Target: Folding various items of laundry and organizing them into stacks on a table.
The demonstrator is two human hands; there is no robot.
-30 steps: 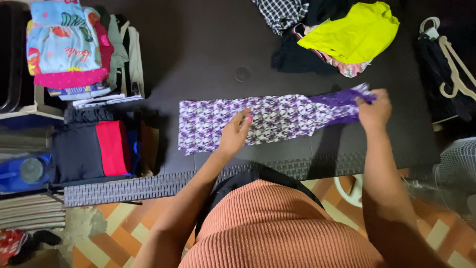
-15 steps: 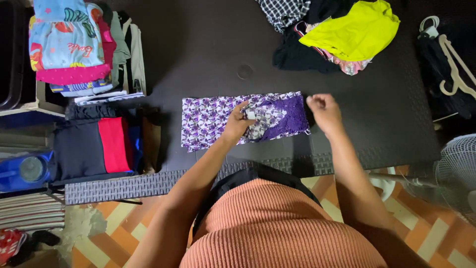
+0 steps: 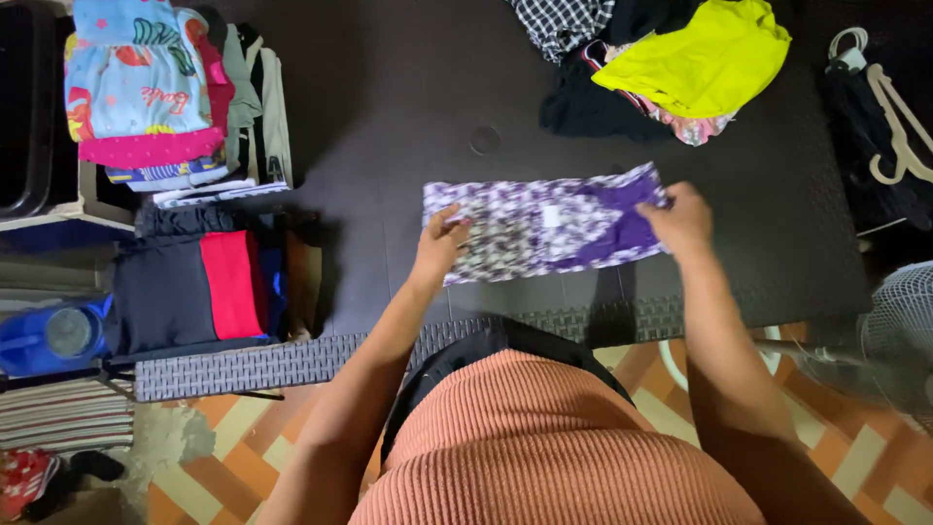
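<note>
- Purple-and-white printed cloth (image 3: 544,228): thin fabric, likely light, limp, no stiffness; will sag if lifted by one point. Lies flat as a folded strip mid-table (image 3: 389,117), pile of clothes (image 3: 671,68) at its 1 o'clock.
- Best grip: the two short ends.
- Left hand (image 3: 442,238) flat on the 9 o'clock end, pressing.
- Right hand (image 3: 680,219) closed over the 3 o'clock end.
- Hands well apart, forearms reaching forward.

This looks like a home, in a corner used for laundry. A dark surface (image 3: 389,107) carries a stack of folded clothes (image 3: 146,92) at one end and a loose heap of unfolded garments (image 3: 671,68) at the other. Plastic hangers (image 3: 899,117) lie at the side, a standing fan (image 3: 894,340) is close by, and patterned floor tiles (image 3: 224,467) show below.
</note>
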